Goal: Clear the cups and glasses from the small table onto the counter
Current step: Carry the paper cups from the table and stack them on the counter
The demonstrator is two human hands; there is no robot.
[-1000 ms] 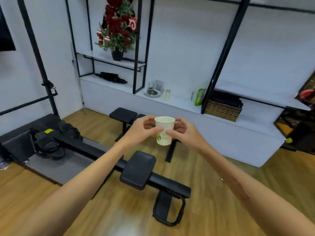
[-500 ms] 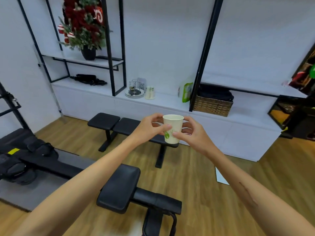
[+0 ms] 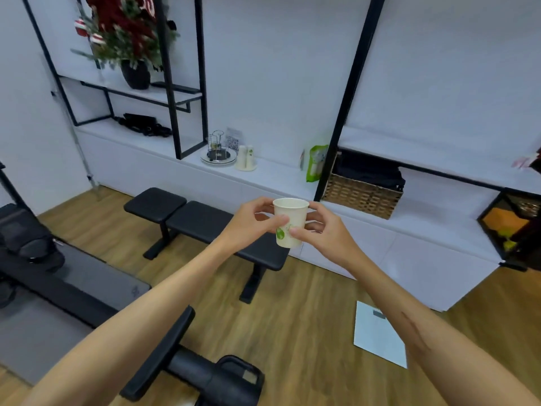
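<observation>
Both hands grip one cup, held upright in the air in front of me. Left hand pinches it from the left, thumb across the near wall, fingers curled round behind. Right hand pinches from the right, thumb on the near wall by the green print, fingers curled round the far side. Cup is white paper, rim up; I can't tell what is inside.

Largest first. Wood floor fills the lower view. White table runs along the far wall under a black frame; the cup hangs above the floor, short of that table's edge. Black gym machine sits low and near, its pad below my left forearm. Black bench stands on the floor between me and the table, partly behind my left hand. Wicker basket sits on the table right of the frame post, dark cloth in it. Red plant in a dark pot is on an upper shelf, far left. White scale lies flat on the floor beside my right forearm. Green bag leans just left of the post. Round tray with a wire rack is on the table, two small white bottles just beside it on the right.
</observation>
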